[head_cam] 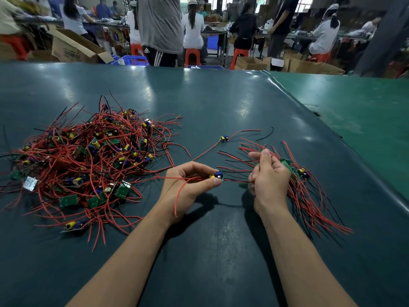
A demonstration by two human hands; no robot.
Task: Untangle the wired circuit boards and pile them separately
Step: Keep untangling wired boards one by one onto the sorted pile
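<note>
My left hand (190, 180) pinches one small board (218, 175) in its fingers, my right hand (269, 173) holds a small sorted bunch (303, 187), and the big tangled pile (88, 160) still waits on the tabletop (221, 103).

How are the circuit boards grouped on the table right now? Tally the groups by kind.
Tangled heaps: 1, the tangled heap
Sorted piles: 1, the sorted pile under the right hand
Loose boards: 1, the loose board
Boards in hand: 1, the held board in the left hand
Total: 4
</note>
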